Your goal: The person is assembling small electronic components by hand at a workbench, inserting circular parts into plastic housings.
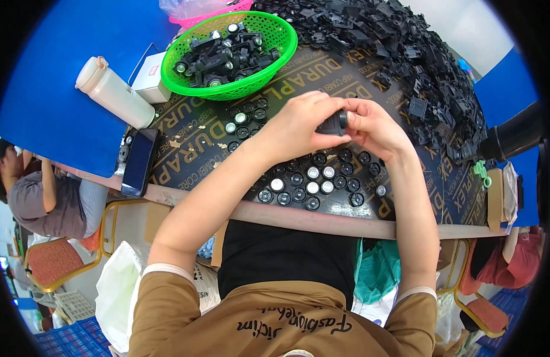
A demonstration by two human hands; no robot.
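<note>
Above the middle of the table, my left hand is closed around a black plastic toy car chassis. My right hand pinches a small black wheel against the chassis's right end; my fingers hide part of both. On the table below my hands lie several loose black wheels, some with silvery white faces. More wheels lie to the left of my left wrist.
A green basket of wheeled chassis stands far left, near a pink basket. Black plastic parts are heaped at the far right. A pale bottle, white box and phone are left; a black cylindrical object juts in right.
</note>
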